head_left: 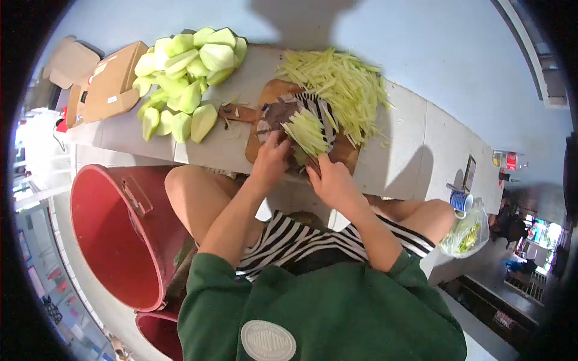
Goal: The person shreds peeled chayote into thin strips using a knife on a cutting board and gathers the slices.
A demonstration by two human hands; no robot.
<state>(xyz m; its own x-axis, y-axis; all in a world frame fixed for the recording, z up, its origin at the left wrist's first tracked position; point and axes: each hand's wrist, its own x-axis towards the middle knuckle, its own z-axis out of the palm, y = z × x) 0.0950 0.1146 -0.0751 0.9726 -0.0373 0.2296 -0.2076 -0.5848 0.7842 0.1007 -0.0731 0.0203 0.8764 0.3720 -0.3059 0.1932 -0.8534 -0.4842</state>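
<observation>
A wooden cutting board (259, 140) lies in front of me, partly covered by a dark-and-striped cloth or bag (279, 113). On it sits a small heap of pale green strips (305, 131), probably cut green mango. My right hand (330, 178) is closed on a dark handle, apparently a knife (312, 163), at the near edge of that heap; the blade is mostly hidden. My left hand (272, 157) rests at the cloth's near left side with fingers curled, and what they pinch is unclear. A large pile of strips (343, 90) spreads beyond the board.
Peeled green fruit pieces (186, 72) are heaped at the left, beside an open cardboard box (110, 84). A big red bin (120, 234) stands at my left knee. On the right are a blue mug (460, 202) and a plastic bag (469, 231) with green contents.
</observation>
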